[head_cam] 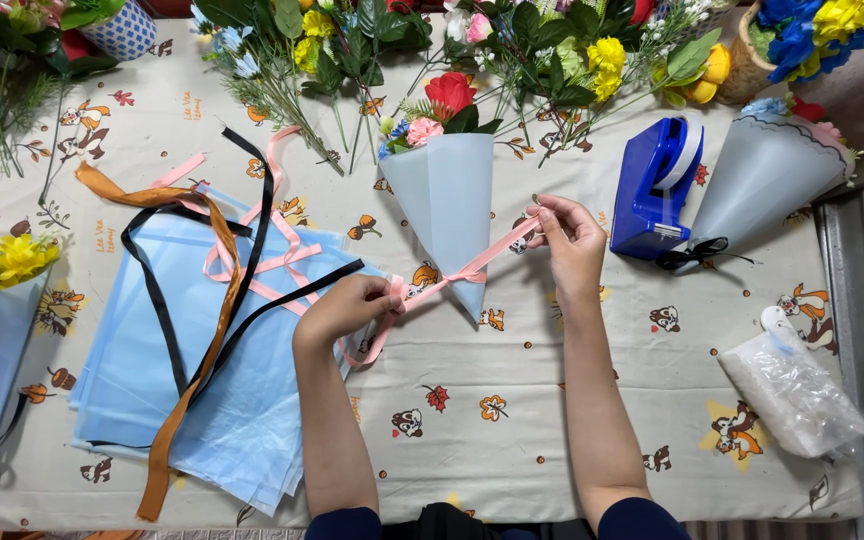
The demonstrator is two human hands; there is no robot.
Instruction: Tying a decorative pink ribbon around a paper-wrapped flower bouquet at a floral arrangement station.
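A small bouquet (449,190) wrapped in a pale blue paper cone lies on the table, red and pink flowers at its top. A pink ribbon (480,262) crosses the cone's narrow lower end. My left hand (347,305) pinches one end of the ribbon at the cone's lower left. My right hand (564,235) grips the other end, up and to the right of the cone. The ribbon is pulled taut between both hands.
A stack of pale blue wrapping sheets (222,400) lies left, with loose pink, black and orange ribbons (192,300) on it. A blue tape dispenser (657,185) and a second wrapped cone (762,180) sit right. A clear plastic bag (792,390) lies lower right. Loose artificial flowers (532,50) line the far edge.
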